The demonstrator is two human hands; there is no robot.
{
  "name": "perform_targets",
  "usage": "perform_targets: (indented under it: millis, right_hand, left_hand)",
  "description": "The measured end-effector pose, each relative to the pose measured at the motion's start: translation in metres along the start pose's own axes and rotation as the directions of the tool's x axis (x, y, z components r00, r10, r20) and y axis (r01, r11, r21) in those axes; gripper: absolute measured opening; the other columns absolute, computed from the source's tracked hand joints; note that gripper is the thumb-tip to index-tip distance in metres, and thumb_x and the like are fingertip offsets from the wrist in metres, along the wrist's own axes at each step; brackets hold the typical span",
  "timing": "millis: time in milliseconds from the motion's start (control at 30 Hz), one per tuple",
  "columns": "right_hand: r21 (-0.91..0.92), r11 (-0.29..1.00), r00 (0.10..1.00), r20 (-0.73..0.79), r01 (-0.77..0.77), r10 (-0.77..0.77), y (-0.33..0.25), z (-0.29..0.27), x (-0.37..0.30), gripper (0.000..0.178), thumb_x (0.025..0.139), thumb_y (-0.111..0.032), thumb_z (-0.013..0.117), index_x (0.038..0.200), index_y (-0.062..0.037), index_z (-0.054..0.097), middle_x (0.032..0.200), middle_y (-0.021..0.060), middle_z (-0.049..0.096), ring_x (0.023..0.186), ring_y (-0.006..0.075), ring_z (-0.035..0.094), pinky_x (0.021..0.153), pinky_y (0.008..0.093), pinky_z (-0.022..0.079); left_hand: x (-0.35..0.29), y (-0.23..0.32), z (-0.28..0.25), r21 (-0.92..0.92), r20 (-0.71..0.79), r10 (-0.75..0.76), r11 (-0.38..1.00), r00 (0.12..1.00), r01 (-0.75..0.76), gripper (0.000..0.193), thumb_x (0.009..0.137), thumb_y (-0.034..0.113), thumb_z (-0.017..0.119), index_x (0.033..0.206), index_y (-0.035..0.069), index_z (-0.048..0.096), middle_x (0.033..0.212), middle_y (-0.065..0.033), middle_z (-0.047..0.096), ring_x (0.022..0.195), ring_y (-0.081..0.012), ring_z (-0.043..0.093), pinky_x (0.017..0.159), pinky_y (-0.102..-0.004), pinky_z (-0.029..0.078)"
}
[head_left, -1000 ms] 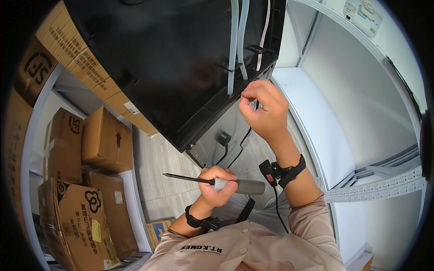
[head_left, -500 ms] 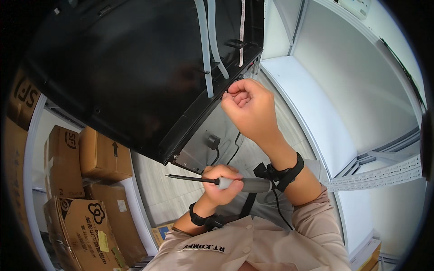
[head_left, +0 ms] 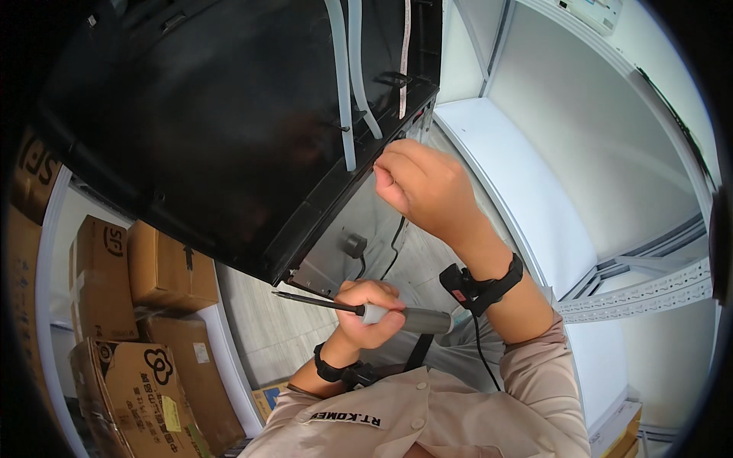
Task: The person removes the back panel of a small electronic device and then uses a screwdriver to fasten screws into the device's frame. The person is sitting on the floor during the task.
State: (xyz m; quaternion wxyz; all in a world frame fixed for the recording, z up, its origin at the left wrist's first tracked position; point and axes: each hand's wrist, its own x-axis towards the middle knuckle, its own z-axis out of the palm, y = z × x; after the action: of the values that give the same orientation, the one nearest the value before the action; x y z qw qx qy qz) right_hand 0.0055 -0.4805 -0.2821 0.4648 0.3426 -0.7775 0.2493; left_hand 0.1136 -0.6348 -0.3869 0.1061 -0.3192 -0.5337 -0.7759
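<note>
My left hand [head_left: 368, 313] is wrapped round a screwdriver [head_left: 424, 320] with a thick grey handle. Its long dark shaft points left, with the tip just below the near corner of a large black appliance panel [head_left: 198, 145]. My right hand [head_left: 429, 187] is closed, fingers curled together, at the panel's right-hand edge. Whatever those fingertips may pinch is hidden behind the hand. Two pale hoses [head_left: 343, 91] rise from the panel just beyond my right hand, beside a thinner printed tube [head_left: 405, 61].
Below the panel edge, a grey metal side [head_left: 324, 263] carries a round black knob-like fitting [head_left: 353, 245] with a cable. Cardboard boxes [head_left: 145, 389] fill shelving at the left. A white shelf [head_left: 519, 183] curves along the right, above the pale wood-look floor [head_left: 267, 328].
My right hand has turned at the wrist, so its back now shows more and its fingertips less. The left hand and screwdriver have shifted slightly; the whole view has moved a little.
</note>
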Motion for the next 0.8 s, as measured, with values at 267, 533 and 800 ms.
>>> perform_targets:
  millis: [267,533,800]
  right_hand:
    - [0.344,0.852,0.918,0.110,-0.394,0.380,-0.017,-0.036,-0.018,0.027,0.079,-0.003,0.071,0.104,-0.0038,0.060,0.097,0.0060,0.062,0.070,0.0155,0.064,0.059,0.0275,0.050]
    - [0.582,-0.033,0.503,0.728,-0.812,0.465,-0.053,-0.138,-0.104,0.051,0.089,-0.019,0.065,0.132,0.0011,0.046,0.106,0.0090,0.061,0.091,0.0144,0.061,0.076,0.0236,0.048]
    - [0.346,0.511,0.600,0.239,-0.787,0.763,-0.070,-0.145,-0.106,0.037,0.084,-0.013,0.068,0.115,0.0051,0.059,0.093,0.0103,0.061,0.084,0.0157,0.056,0.073,0.0258,0.044]
  left_hand:
    - [0.011,0.013,0.011,0.097,0.076,0.040,0.994,0.996,-0.048,0.017,0.074,0.010,0.075,0.074,0.003,0.060,0.063,-0.0075,0.063,0.054,-0.0170,0.060,0.055,-0.0272,0.048]
    - [0.043,0.012,0.046,-0.003,0.149,-0.095,0.995,0.984,0.096,0.013,0.075,0.006,0.072,0.079,0.000,0.061,0.074,-0.0082,0.065,0.062,-0.0132,0.060,0.059,-0.0260,0.046]
    - [0.078,-0.014,0.071,-0.216,0.126,-0.376,0.893,0.918,0.396,0.030,0.091,0.016,0.061,0.117,0.001,0.055,0.062,0.0070,0.041,0.053,-0.0026,0.034,0.051,-0.0208,0.030]
